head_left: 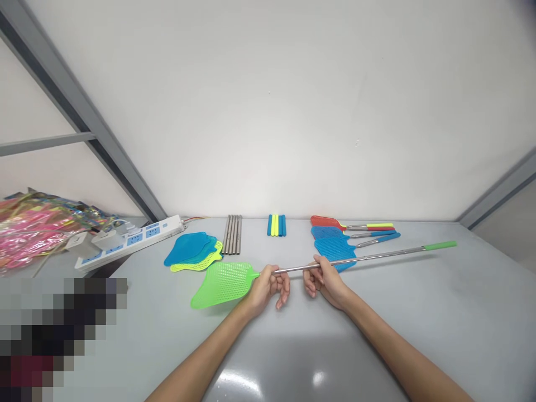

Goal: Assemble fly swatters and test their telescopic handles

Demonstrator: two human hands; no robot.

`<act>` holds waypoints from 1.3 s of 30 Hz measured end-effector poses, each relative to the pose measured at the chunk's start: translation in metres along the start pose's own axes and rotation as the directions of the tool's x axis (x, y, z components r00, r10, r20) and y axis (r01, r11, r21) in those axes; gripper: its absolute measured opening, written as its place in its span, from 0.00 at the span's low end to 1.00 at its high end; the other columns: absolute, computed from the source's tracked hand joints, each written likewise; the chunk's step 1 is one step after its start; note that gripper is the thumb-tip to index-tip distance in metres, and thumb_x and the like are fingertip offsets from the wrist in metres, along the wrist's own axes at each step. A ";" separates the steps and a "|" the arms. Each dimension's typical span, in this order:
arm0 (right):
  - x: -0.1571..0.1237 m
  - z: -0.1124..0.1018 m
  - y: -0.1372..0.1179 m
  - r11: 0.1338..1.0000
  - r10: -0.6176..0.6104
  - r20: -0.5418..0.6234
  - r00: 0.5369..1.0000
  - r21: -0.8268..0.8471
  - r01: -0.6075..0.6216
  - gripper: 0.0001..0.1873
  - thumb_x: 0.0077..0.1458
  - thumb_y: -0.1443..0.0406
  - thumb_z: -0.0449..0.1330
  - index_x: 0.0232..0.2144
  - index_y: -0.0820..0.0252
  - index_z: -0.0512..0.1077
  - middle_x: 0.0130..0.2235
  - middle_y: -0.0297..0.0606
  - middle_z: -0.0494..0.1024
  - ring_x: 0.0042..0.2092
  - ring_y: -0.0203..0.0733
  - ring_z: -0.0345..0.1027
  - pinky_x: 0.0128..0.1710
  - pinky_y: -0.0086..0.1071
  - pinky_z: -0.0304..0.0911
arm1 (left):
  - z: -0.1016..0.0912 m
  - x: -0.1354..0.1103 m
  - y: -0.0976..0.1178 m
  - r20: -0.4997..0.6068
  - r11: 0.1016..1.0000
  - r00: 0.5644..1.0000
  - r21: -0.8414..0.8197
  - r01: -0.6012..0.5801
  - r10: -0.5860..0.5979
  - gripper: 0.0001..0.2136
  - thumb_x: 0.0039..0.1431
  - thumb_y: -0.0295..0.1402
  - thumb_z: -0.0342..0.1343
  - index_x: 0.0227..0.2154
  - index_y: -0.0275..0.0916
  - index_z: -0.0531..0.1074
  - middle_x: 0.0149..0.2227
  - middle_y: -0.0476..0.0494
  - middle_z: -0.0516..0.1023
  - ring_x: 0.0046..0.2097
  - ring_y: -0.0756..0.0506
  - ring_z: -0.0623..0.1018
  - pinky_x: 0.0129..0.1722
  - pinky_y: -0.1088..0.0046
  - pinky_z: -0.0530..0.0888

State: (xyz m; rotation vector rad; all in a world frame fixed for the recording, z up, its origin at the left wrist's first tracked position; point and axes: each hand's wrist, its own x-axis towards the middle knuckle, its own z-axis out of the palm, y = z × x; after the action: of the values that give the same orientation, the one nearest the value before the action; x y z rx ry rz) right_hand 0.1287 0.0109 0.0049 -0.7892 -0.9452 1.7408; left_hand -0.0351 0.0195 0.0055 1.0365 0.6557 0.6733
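Held level over the near middle of the tabletop [419, 312]: one green fly swatter [221, 283], mesh head out to the left, metal shaft drawn long to the right, green sleeve at its far end. Left hand [268, 287] right behind the head, grip clamped on the shaft; right hand [324, 279] just beside it, grip likewise closed around the shaft. Behind the hands, three finished swatters [335, 237] side by side, one red-headed, two blue. Farther left, a row of foam sleeves [277, 225], blue and yellow, four or five; about five bare metal rods [232, 234]; a fanned stack of at least three loose heads [192, 252], blue, teal and yellow. At far left, one white power strip [129, 240] and a heap of pink packaging [29, 231].
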 end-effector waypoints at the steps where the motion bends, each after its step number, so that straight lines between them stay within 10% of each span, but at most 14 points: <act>1: 0.000 0.000 0.000 1.000 -0.002 0.003 1.000 0.004 0.002 0.24 0.50 0.57 0.41 0.07 0.58 0.48 0.09 0.33 0.61 0.11 0.34 0.54 0.14 0.28 0.49 | 0.000 0.000 0.000 -0.001 1.000 1.000 0.000 0.000 0.000 0.21 0.53 0.38 0.32 0.16 0.33 0.64 0.13 0.46 0.64 0.14 0.51 0.63 0.13 0.76 0.60; 19: -0.002 0.010 0.005 0.999 0.039 0.115 0.993 -0.022 -0.036 0.24 0.50 0.54 0.38 0.10 0.60 0.55 0.13 0.35 0.65 0.16 0.36 0.59 0.15 0.28 0.49 | 0.008 -0.001 -0.004 -0.018 0.998 0.999 0.060 -0.036 0.037 0.22 0.53 0.39 0.31 0.16 0.34 0.64 0.13 0.45 0.66 0.15 0.51 0.63 0.16 0.76 0.60; 27: 0.000 0.009 0.005 0.994 0.096 0.141 0.985 -0.058 -0.088 0.27 0.50 0.52 0.37 0.12 0.62 0.59 0.16 0.36 0.65 0.18 0.36 0.61 0.18 0.28 0.52 | 0.004 0.003 -0.006 -0.125 0.996 0.990 0.060 -0.060 0.068 0.19 0.51 0.39 0.34 0.09 0.39 0.52 0.08 0.53 0.51 0.12 0.55 0.52 0.13 0.77 0.50; 39: 0.003 0.009 0.009 0.989 0.144 -0.035 0.989 0.026 -0.143 0.22 0.49 0.55 0.42 0.09 0.57 0.47 0.09 0.25 0.44 0.10 0.29 0.43 0.11 0.25 0.39 | 0.004 0.005 0.000 -0.140 0.999 0.989 -0.004 -0.047 0.046 0.18 0.50 0.38 0.36 0.08 0.40 0.45 0.07 0.56 0.44 0.11 0.56 0.45 0.14 0.75 0.45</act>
State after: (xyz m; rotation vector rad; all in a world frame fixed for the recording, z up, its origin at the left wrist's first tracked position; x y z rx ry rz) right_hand 0.1167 0.0092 0.0013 -0.8900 -0.8599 1.8518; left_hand -0.0286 0.0210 0.0061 1.0061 0.7521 0.7940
